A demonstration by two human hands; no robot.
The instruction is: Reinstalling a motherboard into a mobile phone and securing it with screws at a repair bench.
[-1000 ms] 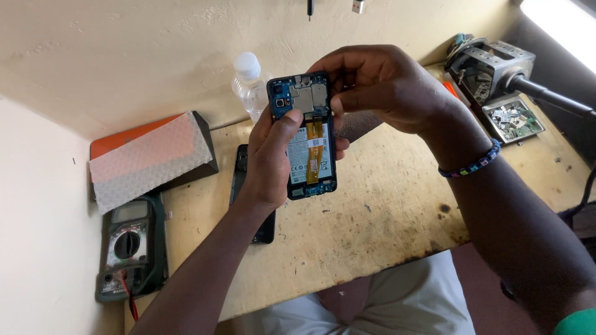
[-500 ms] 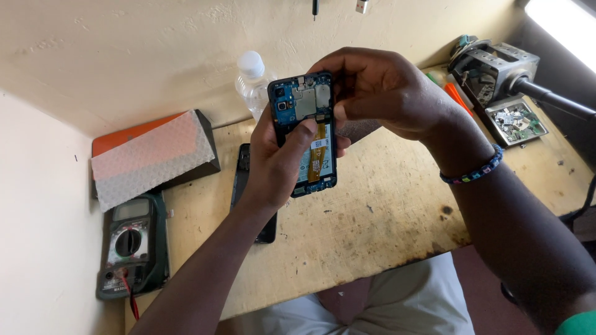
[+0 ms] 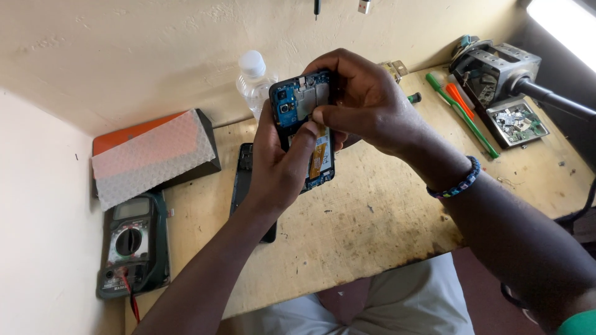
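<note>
The opened phone is half covered by both hands, the dark cover beneath is hidden at its 3 o'clock side by the left hand, and the circuit board at 2 o'clock is too small to read.

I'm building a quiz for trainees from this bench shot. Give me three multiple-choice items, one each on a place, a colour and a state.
1. Where does the dark green multimeter lie?
A. at the wooden table's left end
B. beside the clear plastic bottle
C. under the metal microscope stand

2. What colour is the beaded bracelet on the right wrist?
A. red
B. blue
C. yellow

3. How is the opened, blue-framed phone held?
A. flat on the table
B. in the left hand only
C. raised, in both hands

Answers: 1 A, it sits by the left wall; 2 B, its beads look blue; 3 C, the left hand grips it from below while the right hand pinches its upper part.
</note>
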